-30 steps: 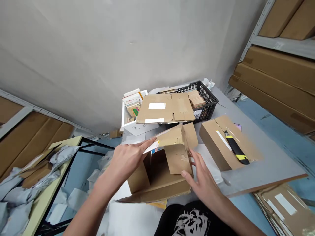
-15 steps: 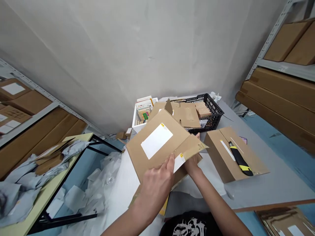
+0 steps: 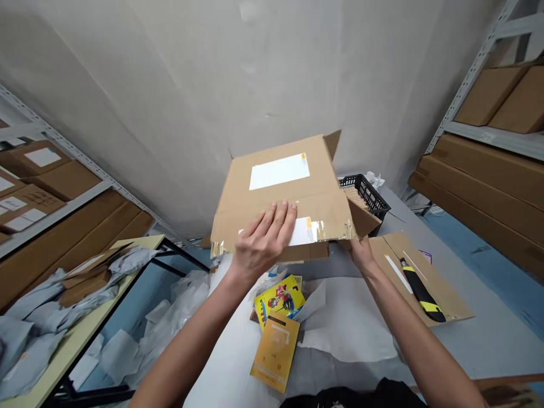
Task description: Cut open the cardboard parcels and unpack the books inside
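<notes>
An opened cardboard box with a white label is lifted and tilted above the table. My left hand lies on its near flap with the fingers stretched out flat, partly over a second white label; the thumb is hidden. At the lower right corner my right hand grips the box, its fingers mostly behind the cardboard. Below, on the table, lie a yellow illustrated book and an orange book, overlapping, beside crumpled white wrapping.
On the right, a black and yellow utility knife rests on another cardboard box. A black crate stands behind. Grey mailers cover a side table at left, with loose plastic wrap beneath. Shelves of boxes flank both sides.
The box has been raised and turned, so its flap edge faces me. Both books now show underneath. My left hand has flattened onto the flap; my right hand has moved to the right corner.
</notes>
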Demonstrator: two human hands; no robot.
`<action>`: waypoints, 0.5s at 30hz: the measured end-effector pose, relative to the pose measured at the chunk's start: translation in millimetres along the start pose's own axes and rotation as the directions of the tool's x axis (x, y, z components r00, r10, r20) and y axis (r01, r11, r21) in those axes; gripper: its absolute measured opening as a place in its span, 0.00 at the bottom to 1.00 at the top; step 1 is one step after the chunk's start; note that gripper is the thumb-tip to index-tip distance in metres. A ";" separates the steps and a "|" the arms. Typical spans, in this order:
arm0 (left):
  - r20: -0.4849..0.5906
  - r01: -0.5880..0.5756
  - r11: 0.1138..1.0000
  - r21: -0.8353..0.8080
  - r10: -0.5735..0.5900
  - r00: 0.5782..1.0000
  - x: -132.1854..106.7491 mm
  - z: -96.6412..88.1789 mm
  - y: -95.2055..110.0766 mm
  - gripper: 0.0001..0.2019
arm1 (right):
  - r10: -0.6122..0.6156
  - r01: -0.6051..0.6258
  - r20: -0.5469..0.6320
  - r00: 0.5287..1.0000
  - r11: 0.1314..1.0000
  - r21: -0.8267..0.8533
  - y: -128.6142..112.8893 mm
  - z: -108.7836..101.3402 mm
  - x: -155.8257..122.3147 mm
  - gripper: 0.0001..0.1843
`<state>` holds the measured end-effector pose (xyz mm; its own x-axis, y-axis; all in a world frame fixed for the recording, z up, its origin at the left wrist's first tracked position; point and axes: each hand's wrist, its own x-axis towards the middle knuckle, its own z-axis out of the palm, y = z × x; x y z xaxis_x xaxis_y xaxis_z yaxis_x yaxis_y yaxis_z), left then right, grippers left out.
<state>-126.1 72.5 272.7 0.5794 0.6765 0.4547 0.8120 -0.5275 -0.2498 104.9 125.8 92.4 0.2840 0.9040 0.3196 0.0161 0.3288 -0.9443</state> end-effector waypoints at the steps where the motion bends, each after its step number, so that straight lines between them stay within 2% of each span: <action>1: -0.010 -0.041 0.999 0.007 0.041 0.999 12.1 7.5 -3.1 0.25 | -0.004 0.005 -0.020 1.000 1.000 0.026 5.1 -0.8 12.8 0.33; 3: -0.005 -0.114 0.993 0.026 0.114 0.994 37.1 30.2 -8.3 0.25 | -0.009 0.011 -0.055 0.998 0.999 0.041 18.0 -1.2 35.1 0.35; 4: 0.014 -0.142 0.989 0.034 0.141 0.990 49.3 45.8 -10.6 0.25 | -0.013 0.013 -0.058 0.998 1.000 -0.004 25.8 -1.3 44.1 0.36; 8: 0.163 -0.174 0.984 0.049 0.164 0.973 86.0 124.0 -15.2 0.25 | 0.008 -0.021 -0.046 0.999 0.963 -0.269 64.7 -4.6 65.3 0.37; 11: 0.218 -0.175 0.984 0.034 0.163 0.962 93.6 174.6 -6.8 0.24 | 0.038 -0.049 -0.040 0.998 0.942 -0.333 95.0 -12.1 67.8 0.36; 13: 0.217 -0.182 0.983 0.017 0.174 0.960 91.7 195.3 5.6 0.25 | 0.057 -0.071 -0.049 0.997 0.931 -0.359 110.9 -18.7 65.6 0.32; 15: 0.213 -0.197 0.980 -0.005 0.194 0.958 89.5 206.3 21.1 0.25 | 0.067 -0.085 -0.063 0.996 0.924 -0.373 120.5 -26.0 62.7 0.28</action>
<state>-42.6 227.9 131.7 0.7272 0.6552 0.2047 0.6814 -0.6529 -0.3307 149.6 215.0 -3.3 0.3440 0.9050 0.2503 0.3482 0.1246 -0.9291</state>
